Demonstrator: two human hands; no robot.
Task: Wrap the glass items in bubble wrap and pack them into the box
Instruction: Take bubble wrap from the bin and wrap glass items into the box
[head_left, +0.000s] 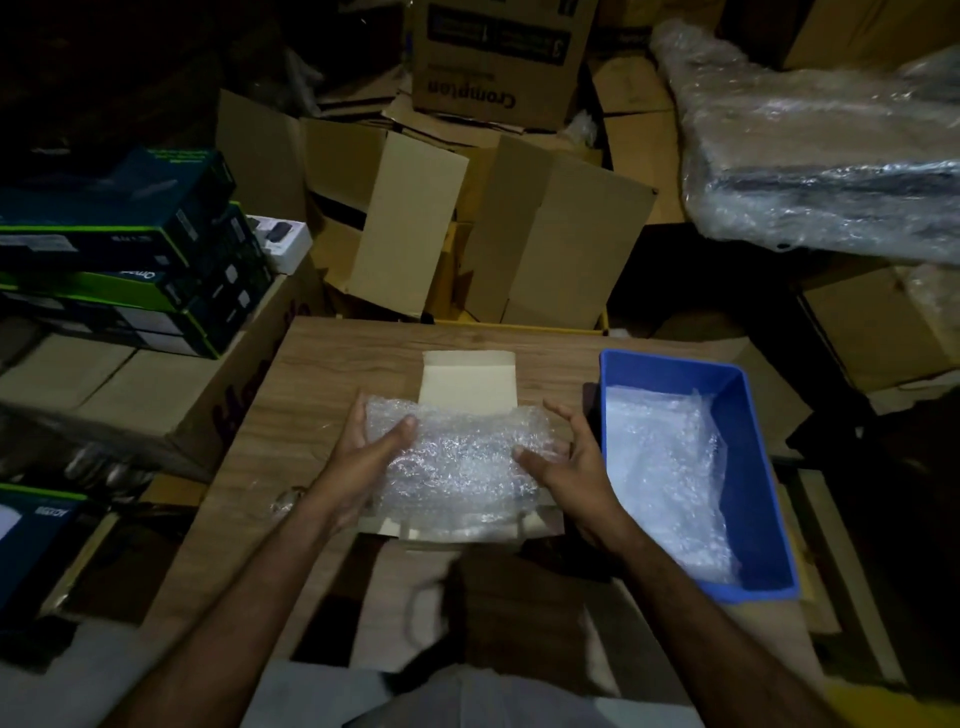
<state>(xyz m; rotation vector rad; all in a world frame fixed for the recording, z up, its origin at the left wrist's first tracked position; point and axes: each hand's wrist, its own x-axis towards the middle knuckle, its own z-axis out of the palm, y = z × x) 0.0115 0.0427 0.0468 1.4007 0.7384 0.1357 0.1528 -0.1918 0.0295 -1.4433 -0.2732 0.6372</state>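
Observation:
A bubble-wrapped bundle (457, 457) lies across a small open cardboard box (467, 382) on the wooden table (260, 452). The box's far flap stands up behind the bundle, and its near edge shows below it. My left hand (371, 449) grips the bundle's left end, thumb on top. My right hand (566, 462) holds the right end, thumb pressed on the wrap and fingers spread above it. Whatever is inside the wrap is hidden.
A blue plastic bin (748, 457) with more bubble wrap (665, 467) inside sits right of the box. Open cardboard cartons (545, 239) crowd behind the table. Stacked dark product boxes (119, 249) stand at left. A large plastic-wrapped item (821, 156) lies at upper right.

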